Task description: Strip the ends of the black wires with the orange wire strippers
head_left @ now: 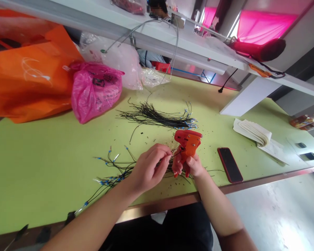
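My right hand (187,165) is wrapped round the handles of a red and orange wire stripper (189,143), held above the table. Pinched in the fingers of my left hand (153,165) is a thin black wire (176,153), whose end reaches the stripper's jaw side. Whether the jaws grip it is too small to tell. Beneath my hands lies a loose bunch of black wires (120,176) with blue and silver terminals, partly hidden by my left hand and forearm. Farther back rests a second bundle of black wires (159,116), its blue-tipped ends toward the right.
A phone (230,165) and folded cloth strips (253,134) lie to the right. At the left stand an orange bag (34,73) and a pink plastic bag (98,90). A white shelf (199,45) crosses the back; a person (158,8) sits beyond it.
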Motion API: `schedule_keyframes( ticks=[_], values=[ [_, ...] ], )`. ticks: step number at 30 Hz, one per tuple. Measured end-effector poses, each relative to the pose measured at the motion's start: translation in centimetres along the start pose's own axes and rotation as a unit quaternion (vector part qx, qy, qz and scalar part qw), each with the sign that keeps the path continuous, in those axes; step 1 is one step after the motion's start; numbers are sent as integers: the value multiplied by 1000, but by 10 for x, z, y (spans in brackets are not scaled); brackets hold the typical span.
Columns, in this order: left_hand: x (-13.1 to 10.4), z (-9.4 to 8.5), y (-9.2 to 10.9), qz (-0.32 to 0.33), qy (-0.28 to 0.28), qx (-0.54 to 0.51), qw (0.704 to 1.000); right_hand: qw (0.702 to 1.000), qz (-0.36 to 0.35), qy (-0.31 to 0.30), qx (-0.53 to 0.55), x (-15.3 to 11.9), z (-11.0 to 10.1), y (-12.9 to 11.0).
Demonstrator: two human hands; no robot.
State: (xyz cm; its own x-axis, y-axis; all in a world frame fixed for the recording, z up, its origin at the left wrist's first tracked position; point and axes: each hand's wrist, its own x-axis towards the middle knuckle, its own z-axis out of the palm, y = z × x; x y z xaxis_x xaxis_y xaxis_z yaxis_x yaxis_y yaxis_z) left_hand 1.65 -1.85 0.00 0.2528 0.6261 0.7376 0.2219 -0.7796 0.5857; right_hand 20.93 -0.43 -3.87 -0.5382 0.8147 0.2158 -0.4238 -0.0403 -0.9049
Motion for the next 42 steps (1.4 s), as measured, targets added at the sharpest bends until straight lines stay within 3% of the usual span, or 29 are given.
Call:
schedule_keyframes(
  ticks=[14, 21, 29, 36, 42],
  values=[
    [1, -2, 0, 62, 78, 114, 989, 999, -27, -23, 18, -2, -5, 7],
    [2, -1, -1, 69, 76, 115, 988, 1000, 4, 1, 6, -2, -5, 6],
    [2, 1, 1, 62, 73, 98, 991, 1000, 2, -16, 6, -1, -1, 3],
    [-1, 2, 1, 66, 65, 90, 992, 999, 30, 33, 2, 0, 1, 1],
    [-1, 4, -1, 61, 69, 86, 992, 1000, 14, 13, -20, -1, 0, 3]
  ],
)
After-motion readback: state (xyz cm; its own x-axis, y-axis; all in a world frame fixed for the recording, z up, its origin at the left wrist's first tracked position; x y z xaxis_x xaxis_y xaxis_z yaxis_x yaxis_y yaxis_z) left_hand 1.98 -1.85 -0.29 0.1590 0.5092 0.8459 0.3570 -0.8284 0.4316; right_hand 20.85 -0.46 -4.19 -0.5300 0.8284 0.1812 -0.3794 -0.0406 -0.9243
